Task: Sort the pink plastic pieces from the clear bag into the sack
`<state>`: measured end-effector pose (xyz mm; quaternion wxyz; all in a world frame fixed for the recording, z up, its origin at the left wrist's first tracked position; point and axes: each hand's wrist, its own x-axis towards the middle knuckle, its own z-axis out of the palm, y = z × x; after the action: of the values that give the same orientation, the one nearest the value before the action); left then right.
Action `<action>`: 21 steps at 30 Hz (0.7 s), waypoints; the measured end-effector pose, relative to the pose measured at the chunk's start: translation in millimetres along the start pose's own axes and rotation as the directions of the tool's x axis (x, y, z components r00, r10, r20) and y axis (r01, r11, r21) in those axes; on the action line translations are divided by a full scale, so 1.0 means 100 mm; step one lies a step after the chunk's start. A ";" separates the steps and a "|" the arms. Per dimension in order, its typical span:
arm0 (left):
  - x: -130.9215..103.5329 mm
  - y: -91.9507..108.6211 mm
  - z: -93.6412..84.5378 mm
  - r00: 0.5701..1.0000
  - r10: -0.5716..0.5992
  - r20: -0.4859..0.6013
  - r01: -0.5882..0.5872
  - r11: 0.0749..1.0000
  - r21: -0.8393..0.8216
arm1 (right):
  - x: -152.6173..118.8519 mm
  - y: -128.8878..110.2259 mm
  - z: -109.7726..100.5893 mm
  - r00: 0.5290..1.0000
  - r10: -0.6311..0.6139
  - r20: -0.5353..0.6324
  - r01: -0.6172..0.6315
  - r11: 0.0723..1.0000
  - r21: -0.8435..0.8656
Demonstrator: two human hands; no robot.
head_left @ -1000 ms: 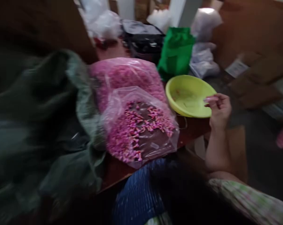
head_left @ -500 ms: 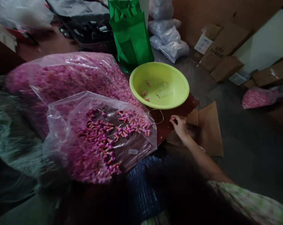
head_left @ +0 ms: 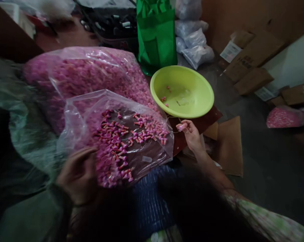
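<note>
My right hand (head_left: 193, 136) is closed in a pinch on a small pink plastic piece (head_left: 181, 127), partly clear, just below the rim of the yellow-green basin (head_left: 210, 106). My left hand (head_left: 80, 174), dark and slightly blurred, is at the lower left by the open clear plastic bag (head_left: 72, 117). Its fingers are curled together; whatever they hold cannot be made out. Many pink pieces with ridged orange-red stems (head_left: 114, 137) lie heaped and scattered at the bag's mouth. A short clear plastic cap (head_left: 147, 159) lies near them. A few small pieces (head_left: 163, 98) are inside the basin.
The large bag (head_left: 91, 67) of pink pieces bulges behind. A green cloth bag (head_left: 155, 40) stands beyond it, beside stacked clear bags (head_left: 197, 47). An open cardboard box (head_left: 230, 148) is right of my right forearm; more cartons (head_left: 255, 57) lean at the wall.
My left hand has come into view at the lower left. My right hand now shows a pink piece between its fingertips. The whole view has shifted, so things appear farther right.
</note>
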<state>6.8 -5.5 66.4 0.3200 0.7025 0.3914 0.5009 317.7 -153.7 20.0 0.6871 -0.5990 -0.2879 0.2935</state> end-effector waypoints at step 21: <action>-0.39 0.10 0.61 0.997 0.044 -0.058 -0.056 0.973 -0.222 | -0.47 -0.05 1.53 0.943 -0.029 0.331 0.002 0.997 0.082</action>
<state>60.0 -47.9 39.0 0.3739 0.6581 0.3233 0.5680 172.2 -89.6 41.0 0.6547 -0.5108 -0.3920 0.3959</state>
